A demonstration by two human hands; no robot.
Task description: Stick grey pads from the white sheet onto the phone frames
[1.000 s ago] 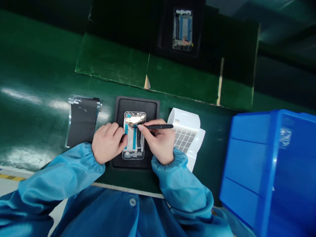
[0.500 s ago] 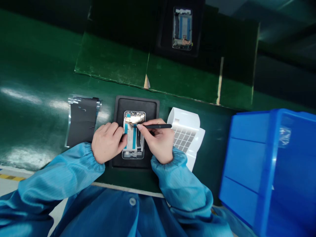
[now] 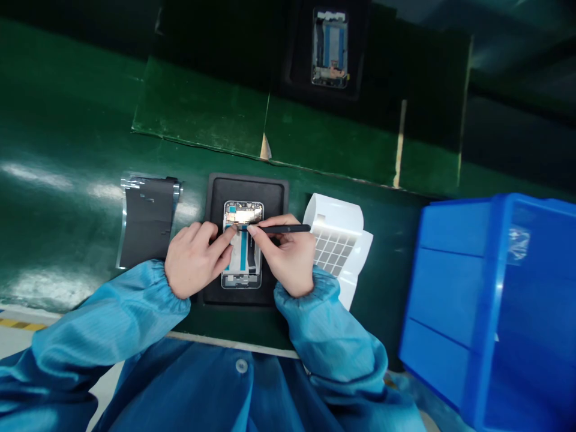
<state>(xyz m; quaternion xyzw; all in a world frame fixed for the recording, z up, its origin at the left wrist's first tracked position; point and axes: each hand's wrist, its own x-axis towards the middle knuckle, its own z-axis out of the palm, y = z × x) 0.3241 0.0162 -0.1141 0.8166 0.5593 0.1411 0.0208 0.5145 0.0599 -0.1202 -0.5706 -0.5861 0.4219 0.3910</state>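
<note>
An opened phone [image 3: 243,252] lies in a black tray [image 3: 216,198], its circuit board at the top and blue strips running below. My right hand [image 3: 290,252] pinches black tweezers [image 3: 288,228] like a pen. Their tip points left, at the lower edge of the board. From the left side, my left hand [image 3: 193,258] reaches over the phone. Its index finger is stretched out to the spot by the tweezers' tip, while the thumb rests near the phone's left edge. Any small part under that fingertip is hidden.
Left of the tray lies a dark sheet [image 3: 148,222] with shiny edges. On the right are a curled white sheet of grey stickers [image 3: 335,249] and a large blue bin [image 3: 450,288]. Farther back, a second opened phone [image 3: 330,48] sits in a dark tray.
My left index finger has stretched out from a curled position onto the phone beside the tweezers' tip. My right hand keeps nearly the same place with the tweezers.
</note>
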